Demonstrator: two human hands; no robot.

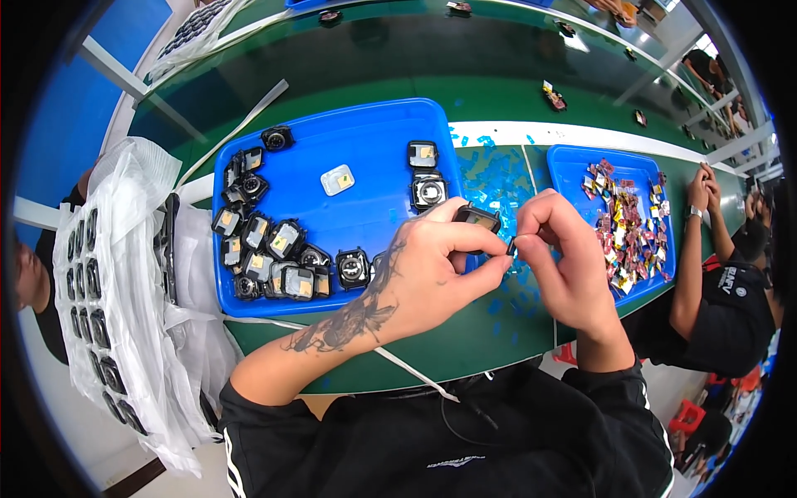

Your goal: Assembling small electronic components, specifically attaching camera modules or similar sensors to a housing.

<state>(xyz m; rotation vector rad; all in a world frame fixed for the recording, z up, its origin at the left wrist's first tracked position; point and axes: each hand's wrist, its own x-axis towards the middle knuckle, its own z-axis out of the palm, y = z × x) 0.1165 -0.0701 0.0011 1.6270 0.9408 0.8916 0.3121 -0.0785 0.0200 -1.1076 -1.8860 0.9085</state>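
My left hand (pixel 444 261), its forearm tattooed, is closed round a black square watch case (pixel 478 218) that tilts up between thumb and fingers. Close against it, my right hand (pixel 567 261) pinches thumb and forefinger at a small dark piece near the case's edge; the fingers mostly hide what it is. Under both hands, small blue film pieces (pixel 496 178) lie scattered on the green table. Left of them, a large blue tray (pixel 365 133) holds several black watch cases (pixel 285 238) and a loose pale square part (pixel 337 180).
A smaller blue tray (pixel 566 156) at the right is heaped with small red, yellow and white parts (pixel 627 220). Behind runs a green conveyor belt (pixel 374 58) with scattered small assemblies (pixel 554 97). White-wrapped stacked trays (pixel 124 282) stand left. A co-worker (pixel 722 290) sits at the right.
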